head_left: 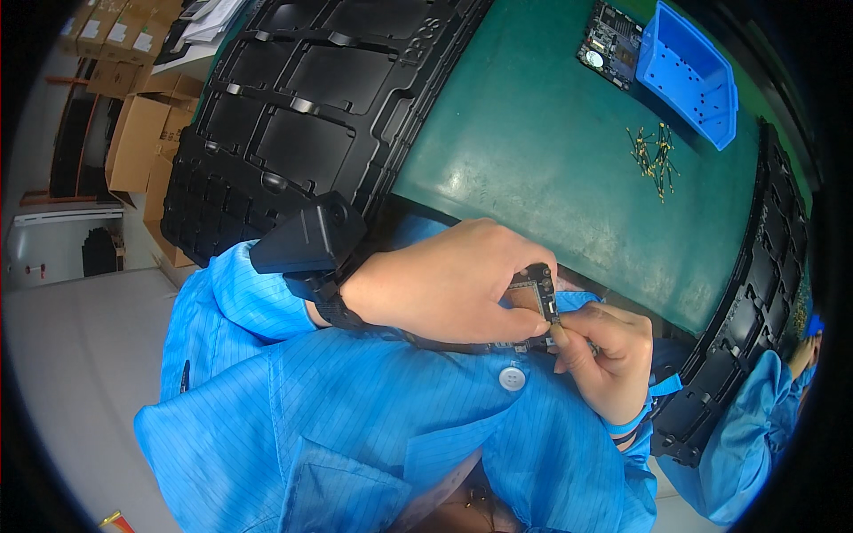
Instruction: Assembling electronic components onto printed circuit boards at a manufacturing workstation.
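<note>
Close against my blue smock, my left hand (453, 284) is closed round a small dark circuit board (546, 289) with a copper-coloured patch. Its thumb lies along the board's near side. My right hand (613, 351) pinches at the board's lower right corner, thumb and forefinger together. Whatever sits between those fingertips is hidden or too small to name. Beyond my hands, on the green mat (533, 124), lies a loose pile of short black cables with gold ends (655, 160).
A black moulded tray (320, 80) stands at the left, another (711, 373) at the right. At the far right of the mat, a second circuit board (609, 44) touches a blue bin (684, 114) holding small dark bits. Another person's blue sleeve (737, 444) shows at right; cardboard boxes (138, 142) stand far left.
</note>
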Demonstrator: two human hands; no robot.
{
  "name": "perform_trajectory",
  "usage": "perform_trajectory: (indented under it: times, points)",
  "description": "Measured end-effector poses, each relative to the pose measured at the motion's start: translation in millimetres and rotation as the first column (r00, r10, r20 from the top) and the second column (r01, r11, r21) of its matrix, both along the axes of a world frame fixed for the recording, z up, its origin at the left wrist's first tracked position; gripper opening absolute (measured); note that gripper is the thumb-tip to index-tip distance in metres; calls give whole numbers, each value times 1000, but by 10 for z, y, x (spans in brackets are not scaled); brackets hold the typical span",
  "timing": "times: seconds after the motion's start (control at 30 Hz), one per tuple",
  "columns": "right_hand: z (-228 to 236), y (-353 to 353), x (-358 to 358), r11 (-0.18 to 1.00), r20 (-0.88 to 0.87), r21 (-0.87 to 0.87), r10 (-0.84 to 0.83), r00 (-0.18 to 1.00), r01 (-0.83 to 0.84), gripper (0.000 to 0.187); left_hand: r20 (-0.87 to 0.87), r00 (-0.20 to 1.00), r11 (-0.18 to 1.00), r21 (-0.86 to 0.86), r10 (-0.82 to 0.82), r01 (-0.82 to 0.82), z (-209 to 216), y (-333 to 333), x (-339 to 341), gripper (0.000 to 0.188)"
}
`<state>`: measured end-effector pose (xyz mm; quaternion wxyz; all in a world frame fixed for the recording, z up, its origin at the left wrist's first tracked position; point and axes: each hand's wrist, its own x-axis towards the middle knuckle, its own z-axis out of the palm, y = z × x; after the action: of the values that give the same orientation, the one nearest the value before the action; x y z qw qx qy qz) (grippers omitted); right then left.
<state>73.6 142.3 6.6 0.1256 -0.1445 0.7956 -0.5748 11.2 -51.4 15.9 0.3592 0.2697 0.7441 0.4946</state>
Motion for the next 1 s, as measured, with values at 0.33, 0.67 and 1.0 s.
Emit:
perform_trajectory:
  times: [0.33,0.67,1.0]
  points:
    - [-1,1,5,1000,-31,9,0,1000,0,6,-3,1000,1000,2,-2,2,8,10,-9,16]
    - [2,27,-11,998,14,-27,53,998,-53,6,30,998,998,-26,-62,63,48,-11,-36,16]
    - [-11,66,-43,994,93,-87,75,993,-67,8,30,997,997,-23,-71,71,61,-13,-55,19]
